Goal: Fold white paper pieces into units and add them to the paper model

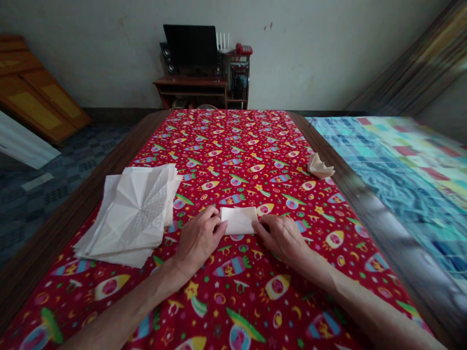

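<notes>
Both forearms reach forward — left grip (200, 236) and right grip (282, 238) palm-down, fingers curled.

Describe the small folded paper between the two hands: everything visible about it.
The folded paper is a small white rectangle, wider than tall, lying flat on the red patterned cloth. It looks like plain paper folded into layers, with crisp edges and a faint crease across it. The left hand presses its left edge with the fingertips; the right hand touches its right edge. It lies apart from the paper stack to its left.

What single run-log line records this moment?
left hand: pressing folded paper | right hand: pressing it too | paper stack: left | folded piece: far right
</notes>
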`<state>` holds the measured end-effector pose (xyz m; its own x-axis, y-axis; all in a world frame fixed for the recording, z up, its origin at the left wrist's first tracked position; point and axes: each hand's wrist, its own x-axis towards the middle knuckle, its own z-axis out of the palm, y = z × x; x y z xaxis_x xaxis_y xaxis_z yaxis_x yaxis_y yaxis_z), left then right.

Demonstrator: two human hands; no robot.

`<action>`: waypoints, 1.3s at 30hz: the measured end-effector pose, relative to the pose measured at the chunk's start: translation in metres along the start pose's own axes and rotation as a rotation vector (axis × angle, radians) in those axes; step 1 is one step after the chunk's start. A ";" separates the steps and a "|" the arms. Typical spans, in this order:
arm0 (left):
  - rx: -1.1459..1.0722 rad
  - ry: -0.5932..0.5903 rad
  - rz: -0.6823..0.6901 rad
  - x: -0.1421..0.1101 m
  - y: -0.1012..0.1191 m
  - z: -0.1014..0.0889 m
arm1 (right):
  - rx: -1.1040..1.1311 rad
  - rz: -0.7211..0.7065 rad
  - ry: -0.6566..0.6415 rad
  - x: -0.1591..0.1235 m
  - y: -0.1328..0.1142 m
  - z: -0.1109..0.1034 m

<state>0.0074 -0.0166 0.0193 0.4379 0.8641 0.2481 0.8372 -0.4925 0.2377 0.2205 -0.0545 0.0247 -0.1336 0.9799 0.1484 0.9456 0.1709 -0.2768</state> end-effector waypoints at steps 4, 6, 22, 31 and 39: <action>0.030 -0.020 -0.013 0.003 0.001 -0.002 | -0.081 0.016 -0.002 -0.001 -0.003 0.002; 0.037 -0.026 -0.013 0.004 0.001 -0.003 | -0.112 0.022 -0.003 -0.001 -0.003 0.002; -0.020 -0.024 0.491 -0.004 0.010 0.004 | -0.176 0.040 -0.011 0.001 -0.007 0.000; -0.010 -0.175 0.484 -0.013 0.018 0.007 | -0.099 0.039 -0.014 0.006 -0.002 0.001; -0.040 -0.186 0.443 -0.014 0.020 0.006 | 0.207 -0.344 0.250 -0.023 0.000 -0.001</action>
<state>0.0201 -0.0381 0.0145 0.8037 0.5724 0.1625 0.5454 -0.8179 0.1834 0.2236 -0.0776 0.0223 -0.3292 0.8123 0.4815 0.7764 0.5231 -0.3516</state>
